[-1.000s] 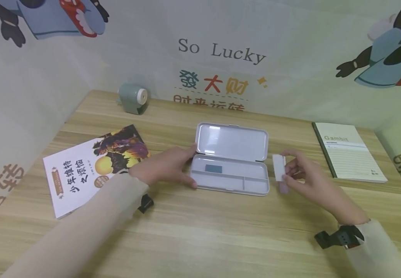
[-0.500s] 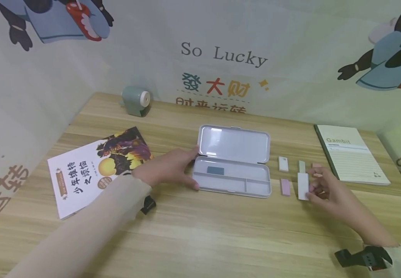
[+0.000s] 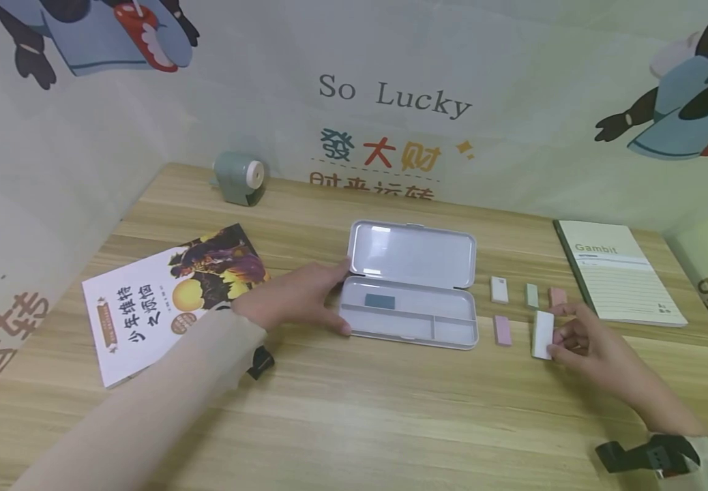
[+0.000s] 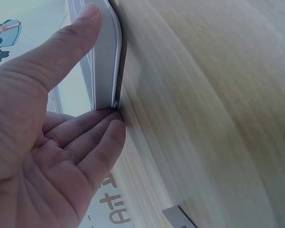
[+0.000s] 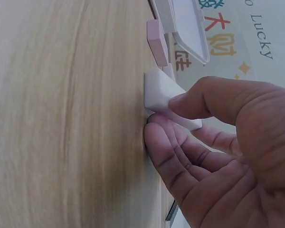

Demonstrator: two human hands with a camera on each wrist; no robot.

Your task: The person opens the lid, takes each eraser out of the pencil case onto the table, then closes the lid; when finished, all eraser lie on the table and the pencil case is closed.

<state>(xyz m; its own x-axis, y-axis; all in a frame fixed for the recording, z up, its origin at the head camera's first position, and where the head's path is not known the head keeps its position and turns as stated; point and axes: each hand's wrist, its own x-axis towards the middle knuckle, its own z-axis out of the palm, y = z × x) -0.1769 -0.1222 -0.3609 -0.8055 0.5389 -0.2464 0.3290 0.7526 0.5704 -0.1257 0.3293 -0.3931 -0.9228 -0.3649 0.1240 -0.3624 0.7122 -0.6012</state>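
My left hand [image 3: 295, 296] holds the left end of an open pencil case [image 3: 412, 320], thumb at the front corner and fingers by the hinge; the left wrist view shows the thumb against its side wall [image 4: 104, 71]. Inside lies a blue-grey eraser [image 3: 380, 301]. On the right, my right hand [image 3: 587, 341] pinches a white eraser [image 3: 542, 335] between thumb and fingers, its far end at the tabletop in the right wrist view. Around it lie a smaller white eraser [image 3: 498, 290], a green one [image 3: 532, 295], a pink one [image 3: 557, 297] and a purple-pink one [image 3: 503, 330].
A book [image 3: 139, 314] lies left, partly under my left forearm. At the back left stands a pencil sharpener [image 3: 237, 179]. A notebook [image 3: 624, 273] lies at the right, just beyond my right hand. A printed cloth [image 3: 501, 88] hangs behind the wooden table [image 3: 354, 416].
My right hand has carried the white eraser right and toward the front, down to the table, uncovering the smaller erasers. My left hand stays at the pencil case.
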